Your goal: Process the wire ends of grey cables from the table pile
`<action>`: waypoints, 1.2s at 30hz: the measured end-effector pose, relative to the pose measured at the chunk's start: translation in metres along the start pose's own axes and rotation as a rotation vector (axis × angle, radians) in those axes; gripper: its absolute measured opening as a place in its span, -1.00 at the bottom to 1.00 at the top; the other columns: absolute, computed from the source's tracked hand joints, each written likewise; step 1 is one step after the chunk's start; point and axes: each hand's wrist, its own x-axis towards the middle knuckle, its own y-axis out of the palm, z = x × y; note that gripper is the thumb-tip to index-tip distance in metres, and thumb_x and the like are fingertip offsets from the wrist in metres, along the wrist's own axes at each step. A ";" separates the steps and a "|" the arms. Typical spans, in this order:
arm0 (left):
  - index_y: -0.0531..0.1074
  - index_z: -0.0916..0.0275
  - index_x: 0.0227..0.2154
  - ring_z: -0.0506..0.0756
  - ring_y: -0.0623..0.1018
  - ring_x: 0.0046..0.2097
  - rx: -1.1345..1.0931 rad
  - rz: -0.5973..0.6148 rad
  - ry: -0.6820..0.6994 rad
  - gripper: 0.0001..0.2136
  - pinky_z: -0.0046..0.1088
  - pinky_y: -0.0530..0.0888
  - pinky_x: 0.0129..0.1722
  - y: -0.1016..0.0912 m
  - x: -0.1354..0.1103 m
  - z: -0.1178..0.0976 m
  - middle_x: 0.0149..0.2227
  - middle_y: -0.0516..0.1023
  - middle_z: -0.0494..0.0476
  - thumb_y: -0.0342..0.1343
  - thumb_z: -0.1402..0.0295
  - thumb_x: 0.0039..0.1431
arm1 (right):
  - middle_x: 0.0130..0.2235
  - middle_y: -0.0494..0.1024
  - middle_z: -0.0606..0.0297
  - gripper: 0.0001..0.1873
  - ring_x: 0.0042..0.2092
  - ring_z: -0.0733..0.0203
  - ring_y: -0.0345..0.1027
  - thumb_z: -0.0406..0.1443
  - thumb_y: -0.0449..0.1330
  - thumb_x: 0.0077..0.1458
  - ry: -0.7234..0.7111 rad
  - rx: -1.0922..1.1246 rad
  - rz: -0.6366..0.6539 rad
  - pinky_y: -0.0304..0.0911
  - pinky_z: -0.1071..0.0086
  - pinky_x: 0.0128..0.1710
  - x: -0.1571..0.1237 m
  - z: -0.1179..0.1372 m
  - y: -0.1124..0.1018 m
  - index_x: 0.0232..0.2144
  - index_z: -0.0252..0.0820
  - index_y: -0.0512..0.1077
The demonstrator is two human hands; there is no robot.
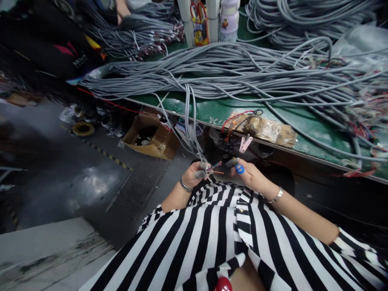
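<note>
My left hand (194, 176) is closed around the ends of several grey cables (190, 121) that hang down over the table edge. Thin coloured wires (217, 165), among them red, green and orange ones, stick out of its fingers to the right. Facing them, a short gap away, is my right hand (251, 174) with thumb and fingers pinched together. A blue band (239, 168) wraps its thumb, and grey covers sit on fingertips of both hands. Whatever may be between the right fingers is too small to tell.
A long bundle of grey cables (169, 76) covers the green table (206, 108). A pink clip (245, 144) hangs at its edge beside taped cardboard (273, 131). Scissors (199, 24) and a bottle (228, 22) stand behind. Another person's hand (122, 10) shows far left. A cardboard box (151, 139) sits below.
</note>
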 end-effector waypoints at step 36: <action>0.12 0.23 -0.69 -0.08 0.05 -0.65 -0.235 -0.109 -0.151 -0.54 -0.44 0.03 -0.59 0.024 0.003 0.012 -0.73 -0.07 -0.07 0.03 0.04 0.17 | -0.54 0.32 0.34 -0.65 -0.49 0.31 0.15 -0.21 0.07 0.19 -0.063 -0.302 -0.016 0.02 0.41 -0.46 0.038 0.037 0.024 -0.60 -0.16 0.17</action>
